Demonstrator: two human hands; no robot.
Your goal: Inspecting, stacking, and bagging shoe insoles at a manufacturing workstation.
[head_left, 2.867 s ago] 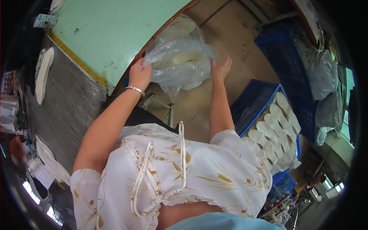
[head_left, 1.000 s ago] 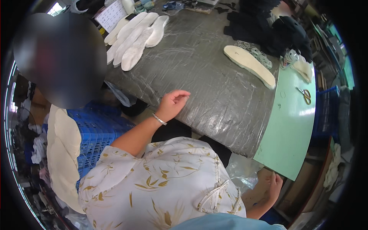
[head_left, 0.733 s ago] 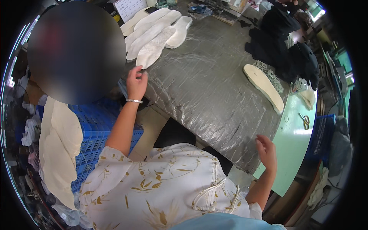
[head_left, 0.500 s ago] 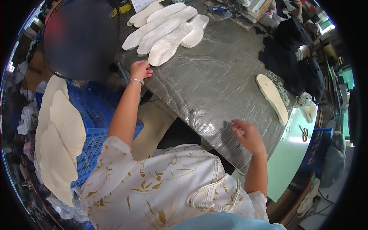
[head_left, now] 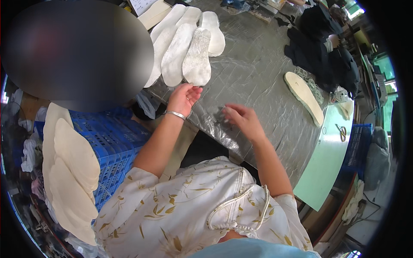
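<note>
At the near edge of a fanned group of white, fuzzy insoles, my left hand (head_left: 185,99) has its bent fingers at the near end of the front insole (head_left: 197,58). Its fingertips appear to pinch that end, which lies flat on the plastic-covered table (head_left: 254,64). My right hand (head_left: 245,121) hovers over the table further right, fingers loosely curved and slightly apart, with no object visible in it. Beyond it, at the right, a single cream insole (head_left: 303,96) rests alone.
Tangled pale cords (head_left: 316,91) and black cloth (head_left: 307,53) lie by the single insole. Scissors (head_left: 342,133) rest on a light green board (head_left: 323,161). At left, large cream sheets (head_left: 74,157) lean against a blue crate (head_left: 118,150). A dark blurred round shape (head_left: 77,56) covers the upper left.
My left hand has moved right, to the front insole's near end. My right hand has moved left and farther over the table. The whole view has turned somewhat.
</note>
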